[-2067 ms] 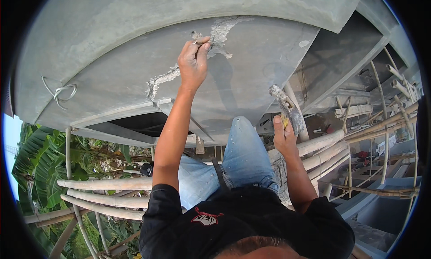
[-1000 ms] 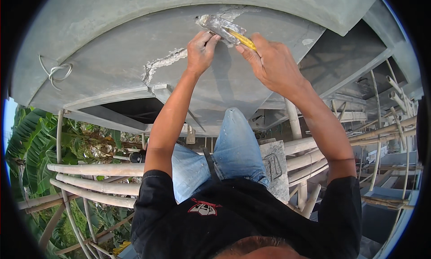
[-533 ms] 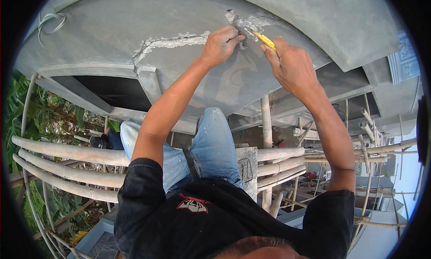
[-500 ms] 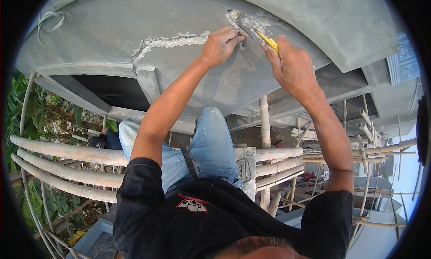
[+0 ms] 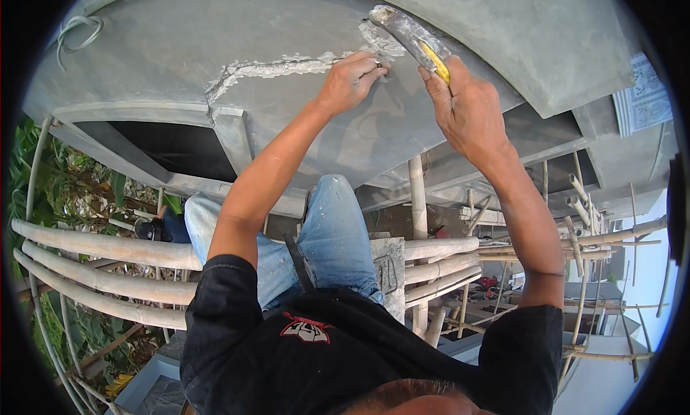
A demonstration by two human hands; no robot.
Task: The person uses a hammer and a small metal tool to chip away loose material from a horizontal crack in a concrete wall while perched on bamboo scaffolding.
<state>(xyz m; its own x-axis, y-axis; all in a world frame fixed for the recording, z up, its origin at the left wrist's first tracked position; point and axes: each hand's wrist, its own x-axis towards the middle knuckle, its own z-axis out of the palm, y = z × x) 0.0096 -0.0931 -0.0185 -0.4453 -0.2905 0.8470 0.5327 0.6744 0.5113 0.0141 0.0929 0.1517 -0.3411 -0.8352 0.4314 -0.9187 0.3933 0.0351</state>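
A person in a black T-shirt (image 5: 359, 350) and pale blue jeans (image 5: 334, 228) works with both arms stretched out to a grey cement wall (image 5: 302, 27). The left hand (image 5: 352, 81) is near the wall, thumb and fingers pinched on a small object (image 5: 378, 64), mostly hidden by the fingers. The right hand (image 5: 471, 106), apart from the left, is clamped round the yellow handle of a long, plaster-caked tool (image 5: 406, 33); its far end lies above the left hand, and whether it touches the wall cannot be told. A rough, pale groove (image 5: 277, 67) runs across the wall to the left hand. Bamboo poles (image 5: 108, 246) flank the person, with green leaves (image 5: 79, 336) at lower left.
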